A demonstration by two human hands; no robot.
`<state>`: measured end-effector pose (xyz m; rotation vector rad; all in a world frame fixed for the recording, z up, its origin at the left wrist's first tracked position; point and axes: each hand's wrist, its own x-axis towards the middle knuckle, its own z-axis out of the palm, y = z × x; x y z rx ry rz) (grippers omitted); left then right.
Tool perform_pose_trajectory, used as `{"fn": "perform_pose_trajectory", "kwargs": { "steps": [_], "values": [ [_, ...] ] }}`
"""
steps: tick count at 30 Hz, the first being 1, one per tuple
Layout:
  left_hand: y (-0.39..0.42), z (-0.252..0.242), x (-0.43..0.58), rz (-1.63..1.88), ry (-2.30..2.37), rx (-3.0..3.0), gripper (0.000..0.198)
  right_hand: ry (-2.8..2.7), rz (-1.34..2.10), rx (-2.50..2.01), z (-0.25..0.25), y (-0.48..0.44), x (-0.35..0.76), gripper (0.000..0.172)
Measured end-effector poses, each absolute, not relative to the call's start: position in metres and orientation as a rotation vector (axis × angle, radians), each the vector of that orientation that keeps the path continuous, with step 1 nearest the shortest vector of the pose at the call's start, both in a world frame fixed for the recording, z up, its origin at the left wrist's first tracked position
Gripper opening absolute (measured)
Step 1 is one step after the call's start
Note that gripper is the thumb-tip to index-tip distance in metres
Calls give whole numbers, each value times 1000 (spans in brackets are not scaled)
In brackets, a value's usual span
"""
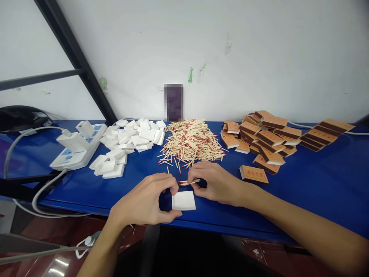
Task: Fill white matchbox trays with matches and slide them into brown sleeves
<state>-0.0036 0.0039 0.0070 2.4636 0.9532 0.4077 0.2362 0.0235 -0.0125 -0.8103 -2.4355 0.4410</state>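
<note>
A white open tray (183,201) lies on the blue table near its front edge. My left hand (150,198) grips the tray's left side, with the thumb at the lower edge and a finger at the upper left corner. Just above the tray, my right hand (216,182) pinches several matches (184,182), their red heads pointing left. Beyond my hands is a large heap of loose matches (194,142). White trays (132,134) are piled at the left of the heap. Orange and brown matchbox sleeves (269,138) are piled on the right, one lying nearer me.
A white power strip (76,156) with plugs and cables sits at the left of the blue table (311,184). A dark pixelated object (173,102) stands against the wall. A black metal frame (76,57) rises at the left.
</note>
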Motion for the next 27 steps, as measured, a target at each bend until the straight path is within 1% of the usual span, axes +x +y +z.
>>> {"fn": "perform_pose_trajectory", "kwargs": {
  "steps": [12, 18, 22, 27],
  "values": [
    [5, 3, -4, 449, 954, 2453, 32, -2380, 506, -784, -19, 27, 238, 18],
    [5, 2, -4, 456, 957, 2462, 33, -2295, 533, -768, -11, 24, 240, 18],
    [5, 3, -4, 433, 989, 2452, 35, -2211, 611, -787, -1, 18, 240, 15],
    [5, 3, -4, 431, 1027, 2407, 41, -2273, 739, -656, 1, 8, 236, 15]
  ]
}}
